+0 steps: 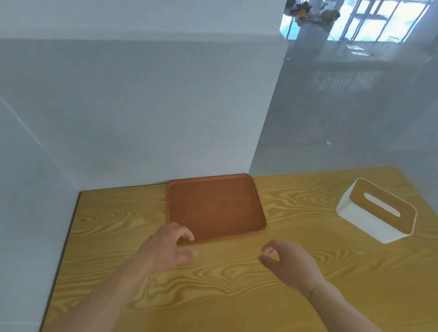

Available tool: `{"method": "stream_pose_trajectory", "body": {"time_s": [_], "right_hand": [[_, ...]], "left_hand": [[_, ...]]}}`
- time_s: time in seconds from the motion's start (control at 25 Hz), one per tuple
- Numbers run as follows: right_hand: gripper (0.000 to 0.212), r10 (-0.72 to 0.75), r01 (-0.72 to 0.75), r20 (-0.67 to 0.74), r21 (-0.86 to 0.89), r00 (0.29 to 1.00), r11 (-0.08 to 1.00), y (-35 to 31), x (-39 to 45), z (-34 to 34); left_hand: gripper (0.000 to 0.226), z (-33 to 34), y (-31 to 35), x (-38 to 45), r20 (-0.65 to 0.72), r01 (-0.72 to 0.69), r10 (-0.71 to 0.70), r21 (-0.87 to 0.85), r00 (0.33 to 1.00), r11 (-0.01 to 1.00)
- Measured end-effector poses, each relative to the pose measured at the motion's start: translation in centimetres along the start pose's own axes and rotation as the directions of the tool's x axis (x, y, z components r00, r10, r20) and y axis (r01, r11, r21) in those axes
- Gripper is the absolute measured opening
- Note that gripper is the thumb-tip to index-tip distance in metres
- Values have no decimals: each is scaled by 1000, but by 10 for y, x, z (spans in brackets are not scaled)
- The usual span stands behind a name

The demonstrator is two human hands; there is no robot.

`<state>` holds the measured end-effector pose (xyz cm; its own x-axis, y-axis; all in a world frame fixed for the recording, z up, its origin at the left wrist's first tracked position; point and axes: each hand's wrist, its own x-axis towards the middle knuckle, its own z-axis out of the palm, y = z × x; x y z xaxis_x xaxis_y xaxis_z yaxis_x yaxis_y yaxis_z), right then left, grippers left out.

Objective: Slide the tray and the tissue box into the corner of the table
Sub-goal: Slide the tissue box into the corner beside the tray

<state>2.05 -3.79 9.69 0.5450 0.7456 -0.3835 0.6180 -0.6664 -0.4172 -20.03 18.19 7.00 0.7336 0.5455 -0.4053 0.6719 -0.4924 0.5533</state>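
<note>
Head view over a yellow wood-grain laminate tabletop (220, 319) bounded by pale grey walls. The flat reddish-brown wooden tray (215, 207), rectangular with rounded corners and a low raised rim, lies directly ahead of both hands, its far edge against or just short of the back wall; contact there cannot be confirmed. The tray's sides are nearly equal, the longer one seeming to run away from the hands. The left hand (171, 246) is half open, fingers curled, fingertips at or touching the tray's near left corner and holding nothing. The right hand (288, 264) is likewise loosely open and empty, thumb and fingers apart, hovering over the tabletop just short of the tray's near right corner and clear of it. The table corner, where the side wall meets the back wall, lies ahead and to the left of the left hand; a strip of bare tabletop separates the tray from it, so the tray probably needs a leftward slide, for which the right hand appears suitably placed to push and the left to guide. The white rounded-rectangular tissue box (376, 211), with a light wooden lid and an oval slot showing white tissue, stands well apart, ahead and to the right of the right hand, which is the nearer; its long axis runs obliquely, away and leftward. It looks untouched
</note>
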Motion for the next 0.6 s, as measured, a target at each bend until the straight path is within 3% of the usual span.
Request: {"method": "stream_pose_trajectory", "body": {"time_s": [0.4, 0.6], "right_hand": [[33, 38, -43, -137, -31, 990, 999, 114, -124, -39], [35, 127, -131, -199, -9, 972, 991, 204, -207, -62]], "left_hand": [[49, 60, 123, -33, 111, -229, 212, 177, 971, 957], [42, 123, 216, -51, 148, -294, 275, 128, 950, 947]]}}
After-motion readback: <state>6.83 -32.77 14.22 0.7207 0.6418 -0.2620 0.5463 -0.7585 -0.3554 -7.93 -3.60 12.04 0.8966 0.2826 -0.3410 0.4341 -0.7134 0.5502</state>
